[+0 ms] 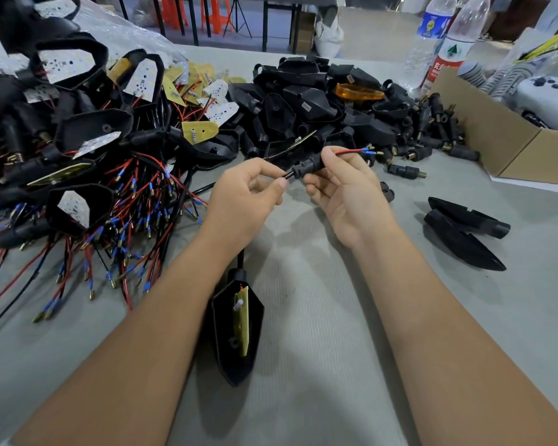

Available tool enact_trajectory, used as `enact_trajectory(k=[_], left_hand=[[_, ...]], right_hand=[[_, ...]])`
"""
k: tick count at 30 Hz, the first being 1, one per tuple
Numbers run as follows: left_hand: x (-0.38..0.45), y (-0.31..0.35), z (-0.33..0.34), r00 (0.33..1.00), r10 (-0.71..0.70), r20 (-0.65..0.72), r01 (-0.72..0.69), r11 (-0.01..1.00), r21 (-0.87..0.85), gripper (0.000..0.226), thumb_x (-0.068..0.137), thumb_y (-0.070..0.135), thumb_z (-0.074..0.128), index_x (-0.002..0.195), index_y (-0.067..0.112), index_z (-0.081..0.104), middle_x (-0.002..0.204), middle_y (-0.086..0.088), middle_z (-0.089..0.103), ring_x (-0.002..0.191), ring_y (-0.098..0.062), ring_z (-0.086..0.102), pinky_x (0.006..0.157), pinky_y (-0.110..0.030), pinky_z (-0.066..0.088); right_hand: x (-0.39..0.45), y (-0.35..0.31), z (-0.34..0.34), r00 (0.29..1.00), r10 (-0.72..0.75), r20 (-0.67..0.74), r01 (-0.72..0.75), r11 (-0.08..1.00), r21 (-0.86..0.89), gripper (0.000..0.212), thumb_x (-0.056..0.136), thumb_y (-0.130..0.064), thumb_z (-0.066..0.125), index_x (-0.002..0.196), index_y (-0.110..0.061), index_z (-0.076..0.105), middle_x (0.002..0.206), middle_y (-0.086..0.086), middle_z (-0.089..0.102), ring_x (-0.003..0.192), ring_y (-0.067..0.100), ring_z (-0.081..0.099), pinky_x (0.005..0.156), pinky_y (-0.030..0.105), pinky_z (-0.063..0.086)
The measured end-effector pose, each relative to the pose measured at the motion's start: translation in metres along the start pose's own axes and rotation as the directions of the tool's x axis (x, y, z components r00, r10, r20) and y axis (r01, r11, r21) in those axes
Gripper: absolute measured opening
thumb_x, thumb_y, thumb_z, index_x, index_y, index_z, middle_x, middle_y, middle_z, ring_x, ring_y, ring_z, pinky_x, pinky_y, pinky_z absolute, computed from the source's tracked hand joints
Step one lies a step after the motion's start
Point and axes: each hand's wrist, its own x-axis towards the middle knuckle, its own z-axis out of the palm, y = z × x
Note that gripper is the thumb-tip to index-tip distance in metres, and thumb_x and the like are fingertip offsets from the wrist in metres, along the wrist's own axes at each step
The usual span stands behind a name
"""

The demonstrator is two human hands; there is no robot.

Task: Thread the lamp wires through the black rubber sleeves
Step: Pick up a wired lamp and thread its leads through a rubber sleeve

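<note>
Sleeve [306,169] mid-frame pinched in right hand [342,188], wires [351,151] already poking out its far end, left hand [248,194] nipping the cable: best kept straight, drawn gently toward lamp [237,326].

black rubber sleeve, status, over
Right hand grips ribbed black rubber sleeve; left hand pinches black cable at its mouth. Red wire with blue-collared terminals already out the far end. Nothing in the way.

Black rubber sleeve [306,168]; red wire [348,152], blue tip; orange lens [359,91].
</note>
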Motion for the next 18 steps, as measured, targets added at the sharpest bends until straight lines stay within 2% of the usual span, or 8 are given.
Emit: enact_trajectory(k=[4, 7, 9, 11, 15, 18], left_hand=[[0.0004, 0.0009, -0.0015, 1.0, -0.001, -0.018, 0.0, 1.0, -0.028, 0.007, 0.092, 0.011, 0.062, 0.091, 0.015, 0.067, 0.062, 0.0, 0.061, 0.044, 0.003, 0.049, 0.048, -0.007, 0.035], [0.0005, 0.0004, -0.0015, 0.999, 0.027, -0.023, -0.027, 1.0, 0.001, 0.01, 0.091, 0.011, 0.063, 0.089, 0.02, 0.068, 0.065, -0.001, 0.064, 0.051, 0.0, 0.054, 0.053, -0.011, 0.04], [0.0002, -0.0003, -0.0006, 0.999, 0.05, -0.019, -0.05, 0.998, 0.029, 0.013, 0.09, 0.011, 0.065, 0.087, 0.024, 0.068, 0.066, -0.002, 0.066, 0.062, -0.009, 0.061, 0.061, -0.02, 0.047], [0.0002, -0.0009, -0.0002, 0.998, 0.057, -0.016, -0.057, 0.998, 0.033, 0.017, 0.089, 0.011, 0.066, 0.085, 0.027, 0.068, 0.065, 0.002, 0.066, 0.066, -0.01, 0.063, 0.065, -0.02, 0.049], [0.0009, -0.0012, -0.0009, 1.0, 0.02, -0.01, -0.02, 1.0, -0.001, 0.013, 0.09, 0.011, 0.064, 0.088, 0.022, 0.069, 0.062, 0.006, 0.065, 0.052, 0.004, 0.056, 0.054, -0.006, 0.038], [0.0013, -0.0011, -0.0013, 1.0, -0.029, -0.001, 0.029, 0.999, -0.031, 0.012, 0.092, 0.011, 0.061, 0.09, 0.019, 0.069, 0.061, 0.003, 0.065, 0.042, 0.004, 0.05, 0.046, -0.005, 0.034]], right_hand=[[0.0005, -0.0002, 0.0009, 1.0, 0.008, -0.017, -0.008, 1.0, -0.007, 0.007, 0.097, -0.01, 0.059, 0.091, -0.012, 0.058, 0.083, 0.01, 0.064, 0.062, 0.016, 0.065, 0.06, 0.023, 0.054], [0.0011, 0.0002, 0.0015, 0.999, 0.019, -0.046, -0.02, 1.0, -0.02, 0.011, 0.095, -0.012, 0.063, 0.088, -0.01, 0.055, 0.076, 0.008, 0.066, 0.057, 0.014, 0.063, 0.055, 0.021, 0.052], [0.0012, 0.0002, 0.0013, 0.998, 0.017, -0.055, -0.019, 0.999, -0.038, 0.014, 0.094, -0.015, 0.066, 0.087, -0.011, 0.055, 0.067, 0.003, 0.066, 0.054, 0.012, 0.061, 0.053, 0.021, 0.05], [0.0007, 0.0001, 0.001, 0.999, 0.012, -0.051, -0.015, 0.999, -0.043, 0.014, 0.093, -0.014, 0.066, 0.086, -0.011, 0.055, 0.064, 0.001, 0.065, 0.055, 0.012, 0.06, 0.053, 0.021, 0.05], [-0.0007, 0.0001, 0.0007, 1.0, -0.001, -0.015, 0.001, 1.0, -0.025, 0.006, 0.095, -0.008, 0.061, 0.091, -0.012, 0.059, 0.074, 0.002, 0.068, 0.061, 0.013, 0.063, 0.059, 0.022, 0.053], [-0.0016, -0.0008, 0.0004, 1.0, -0.003, 0.02, 0.003, 1.0, -0.024, 0.011, 0.096, -0.005, 0.056, 0.096, -0.012, 0.064, 0.075, 0.0, 0.07, 0.063, 0.014, 0.064, 0.063, 0.023, 0.054]])
